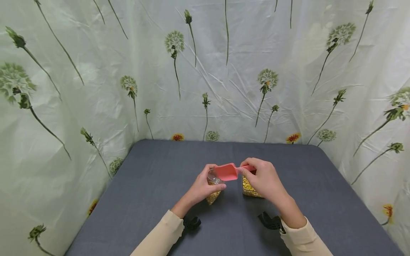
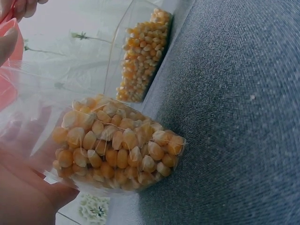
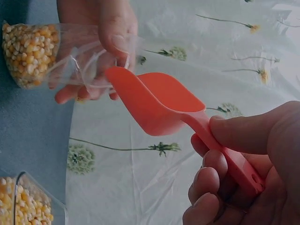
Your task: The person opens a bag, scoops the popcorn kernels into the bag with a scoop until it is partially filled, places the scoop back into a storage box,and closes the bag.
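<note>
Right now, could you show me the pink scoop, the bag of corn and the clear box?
Pink scoop [image 1: 226, 172]: head view, on its bowl.
Bag of corn [image 2: 117, 147]: left wrist view, kernel-filled part.
Clear box [image 1: 251, 191]: head view, front wall.

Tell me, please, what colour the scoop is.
The scoop is coral red; it shows best in the right wrist view.

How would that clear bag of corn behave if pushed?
The clear bag would probably flop near its mouth, where thin plastic creases. It is likely bottom-heavy, since the corn sits low. Set down, it might tip, as its base narrows to a corner.
</note>
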